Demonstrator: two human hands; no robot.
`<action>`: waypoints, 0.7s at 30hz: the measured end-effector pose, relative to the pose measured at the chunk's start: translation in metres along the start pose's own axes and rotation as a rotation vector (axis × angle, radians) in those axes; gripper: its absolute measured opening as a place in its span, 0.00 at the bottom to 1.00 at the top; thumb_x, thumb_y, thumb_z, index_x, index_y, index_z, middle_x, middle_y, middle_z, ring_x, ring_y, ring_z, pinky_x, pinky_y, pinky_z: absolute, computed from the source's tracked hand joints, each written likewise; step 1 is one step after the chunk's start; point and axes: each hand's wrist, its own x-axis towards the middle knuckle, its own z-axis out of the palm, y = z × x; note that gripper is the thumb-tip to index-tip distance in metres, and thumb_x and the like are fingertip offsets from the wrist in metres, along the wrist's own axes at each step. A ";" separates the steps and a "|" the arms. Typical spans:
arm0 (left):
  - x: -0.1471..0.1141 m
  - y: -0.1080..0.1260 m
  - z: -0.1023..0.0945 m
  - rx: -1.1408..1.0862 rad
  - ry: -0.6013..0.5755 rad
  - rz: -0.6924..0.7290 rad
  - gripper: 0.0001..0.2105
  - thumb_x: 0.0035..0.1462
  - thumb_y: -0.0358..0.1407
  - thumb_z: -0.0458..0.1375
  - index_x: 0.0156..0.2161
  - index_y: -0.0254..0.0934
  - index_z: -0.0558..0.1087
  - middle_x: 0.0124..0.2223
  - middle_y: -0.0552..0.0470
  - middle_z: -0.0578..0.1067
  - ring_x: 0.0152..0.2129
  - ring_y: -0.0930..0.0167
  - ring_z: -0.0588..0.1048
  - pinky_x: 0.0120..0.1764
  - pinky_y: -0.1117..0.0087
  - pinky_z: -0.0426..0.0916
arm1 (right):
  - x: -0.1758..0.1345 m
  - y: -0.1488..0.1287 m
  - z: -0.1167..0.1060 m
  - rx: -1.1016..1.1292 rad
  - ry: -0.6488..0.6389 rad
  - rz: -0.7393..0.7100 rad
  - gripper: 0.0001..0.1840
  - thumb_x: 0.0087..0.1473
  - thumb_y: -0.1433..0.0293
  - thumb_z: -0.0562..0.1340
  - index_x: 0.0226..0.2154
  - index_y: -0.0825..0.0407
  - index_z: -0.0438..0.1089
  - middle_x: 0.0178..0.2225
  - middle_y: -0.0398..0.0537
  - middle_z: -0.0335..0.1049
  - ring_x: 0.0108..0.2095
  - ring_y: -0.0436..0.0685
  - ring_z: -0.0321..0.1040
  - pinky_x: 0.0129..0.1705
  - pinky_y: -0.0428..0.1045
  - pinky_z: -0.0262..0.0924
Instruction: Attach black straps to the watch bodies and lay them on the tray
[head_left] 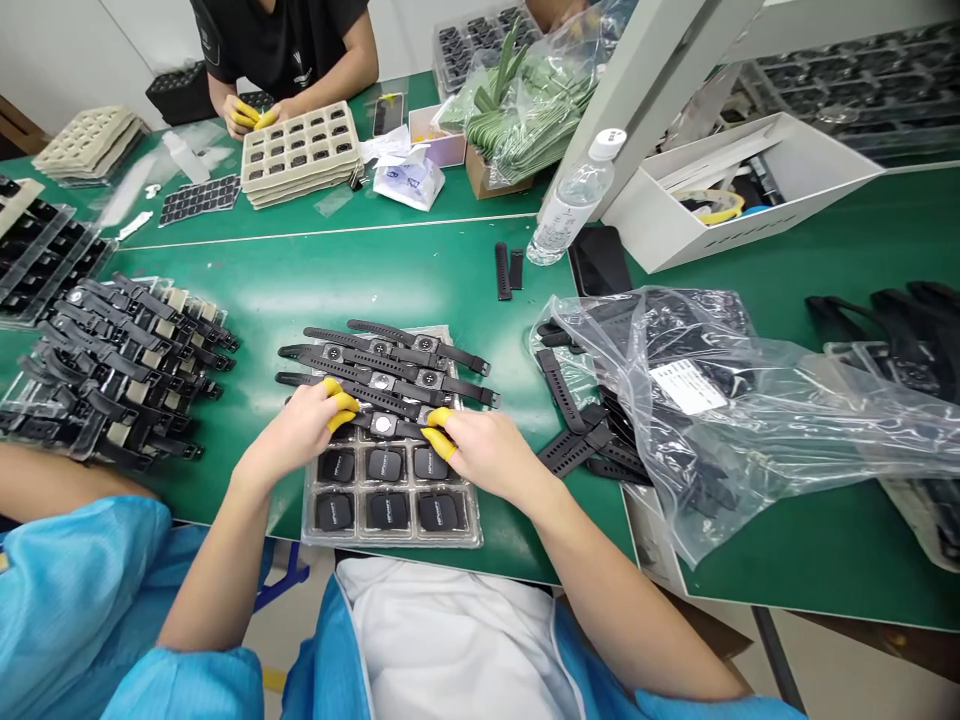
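Both my hands wear yellow finger covers and hold one smartwatch [384, 425] by its black straps, above a clear plastic tray [469, 525]. My left hand [306, 425] pinches the strap on the left side of the watch. The strap on the right is between the closed fingers of my right hand [476, 445]. Several strapped watches [380, 348] lie face down across the far rows of the tray. In the near rows, square black watch bodies [388, 510] sit in their compartments without straps. My fingertips hide the strap ends.
On the left are stacked trays of strapped watches [135, 360]. To the right, loose black straps [577, 425] spill from a clear plastic bag [720, 440]. Behind stand a water bottle [570, 200], a phone [600, 260] and a white box [750, 190]. A co-worker's hands [255, 115] are across the table.
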 end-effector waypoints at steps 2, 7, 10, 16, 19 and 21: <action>0.002 0.001 0.011 0.069 0.117 -0.015 0.10 0.71 0.34 0.50 0.46 0.37 0.74 0.47 0.43 0.75 0.45 0.60 0.74 0.49 0.56 0.69 | 0.001 0.002 -0.005 -0.004 0.017 0.019 0.10 0.67 0.60 0.61 0.38 0.46 0.75 0.33 0.50 0.76 0.30 0.59 0.68 0.29 0.50 0.50; -0.020 0.006 0.021 0.287 0.325 -0.096 0.08 0.70 0.38 0.54 0.40 0.37 0.71 0.45 0.38 0.75 0.45 0.54 0.72 0.45 0.53 0.70 | 0.001 0.031 -0.034 -0.119 0.308 0.260 0.13 0.67 0.59 0.59 0.42 0.49 0.74 0.43 0.57 0.74 0.40 0.65 0.71 0.38 0.54 0.60; -0.041 0.008 0.019 0.389 0.210 -0.082 0.06 0.69 0.34 0.52 0.43 0.37 0.72 0.47 0.38 0.76 0.44 0.53 0.73 0.40 0.54 0.69 | -0.002 0.065 -0.048 -0.287 0.466 0.529 0.14 0.63 0.62 0.62 0.48 0.53 0.71 0.49 0.63 0.70 0.49 0.71 0.68 0.44 0.58 0.63; -0.042 0.006 0.019 0.506 0.103 -0.040 0.07 0.64 0.31 0.54 0.42 0.37 0.74 0.46 0.38 0.78 0.44 0.51 0.74 0.39 0.53 0.69 | -0.004 0.107 -0.046 -0.386 0.379 0.695 0.13 0.59 0.66 0.64 0.44 0.54 0.69 0.43 0.61 0.71 0.45 0.70 0.68 0.45 0.59 0.62; -0.033 0.003 0.017 0.497 0.097 -0.011 0.06 0.64 0.31 0.54 0.41 0.39 0.74 0.42 0.40 0.78 0.41 0.52 0.74 0.38 0.54 0.70 | -0.002 0.107 -0.045 -0.348 0.424 0.638 0.08 0.58 0.67 0.62 0.41 0.52 0.68 0.41 0.59 0.71 0.43 0.68 0.68 0.44 0.58 0.63; -0.029 0.001 0.012 0.462 0.098 -0.008 0.07 0.65 0.32 0.53 0.40 0.39 0.74 0.41 0.40 0.78 0.40 0.53 0.75 0.38 0.54 0.70 | 0.000 0.101 -0.046 -0.285 0.487 0.595 0.06 0.59 0.68 0.60 0.40 0.50 0.66 0.43 0.60 0.71 0.43 0.68 0.69 0.44 0.58 0.63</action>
